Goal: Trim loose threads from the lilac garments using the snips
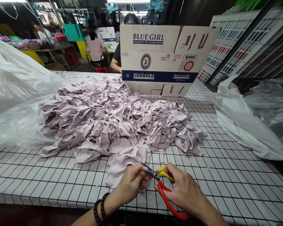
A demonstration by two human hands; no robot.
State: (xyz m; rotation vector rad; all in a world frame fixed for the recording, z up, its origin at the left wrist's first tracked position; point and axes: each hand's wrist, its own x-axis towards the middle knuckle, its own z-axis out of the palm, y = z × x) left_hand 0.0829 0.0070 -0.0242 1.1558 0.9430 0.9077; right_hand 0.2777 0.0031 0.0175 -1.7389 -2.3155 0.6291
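Pinched between the fingers of my left hand (134, 179) is a pale lilac piece of fabric (122, 161), which spreads out on the table behind that hand. My right hand (182, 186) grips scissors (163, 196) with one red and one yellow handle. Their blades are parted and point left, right at the left fingertips. Whether the blades touch fabric there, I cannot make out. Just beyond both hands lies a large heap of the same lilac fabric pieces (103, 110).
A flattened "Blue Girl" carton (155, 56) stands upright behind the heap. Clear plastic bags (21, 119) lie at left, a white plastic bag (247, 125) at right. Small scraps dot the grid-patterned tablecloth (61, 182). Other people sit further back; white slatted crates (240, 40) stand at right.
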